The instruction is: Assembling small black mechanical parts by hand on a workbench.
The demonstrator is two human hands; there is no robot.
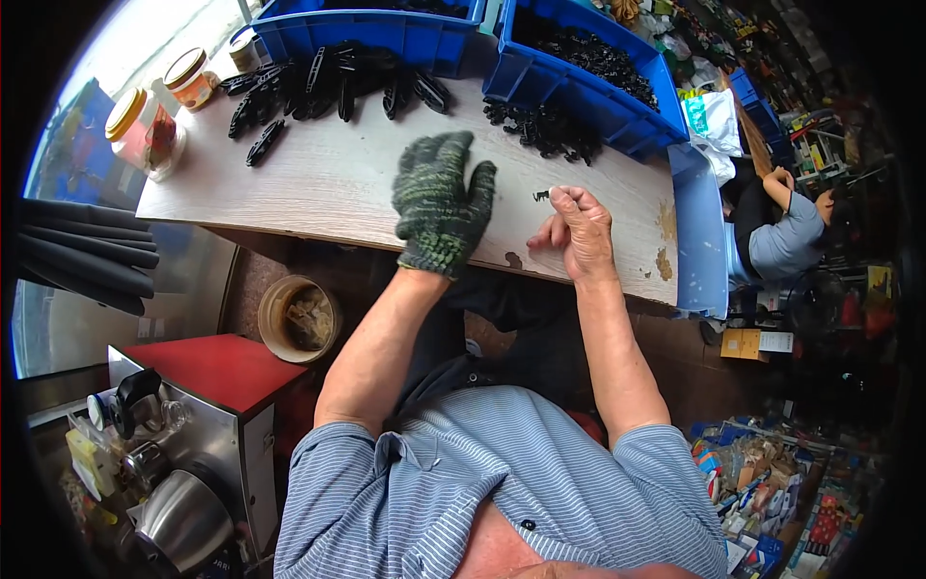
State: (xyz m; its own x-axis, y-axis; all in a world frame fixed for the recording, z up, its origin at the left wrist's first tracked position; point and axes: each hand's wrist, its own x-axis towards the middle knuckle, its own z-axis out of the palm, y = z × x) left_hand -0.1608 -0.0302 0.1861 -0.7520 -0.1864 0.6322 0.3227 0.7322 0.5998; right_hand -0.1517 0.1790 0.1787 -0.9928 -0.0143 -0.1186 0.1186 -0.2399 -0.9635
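My left hand (439,207) wears a dark green and black knitted glove. It is over the table (338,188), back up, thumb standing apart from the fingers, and nothing shows in it; the palm side is hidden. Bare, my right hand (582,232) pinches a small black toothed plastic piece (541,196) between thumb and forefinger. Beyond my left hand lies a pile of long black plastic parts (318,82), with a single long black part (264,143) apart from it. A heap of small black pieces (550,130) lies beyond my right hand.
Two blue crates, one at the back (367,29) and one at the back right (579,87), hold black parts. Lidded jars (145,135) stand at the left. A bucket (275,309) is below the table edge. Another person (786,236) sits at the right.
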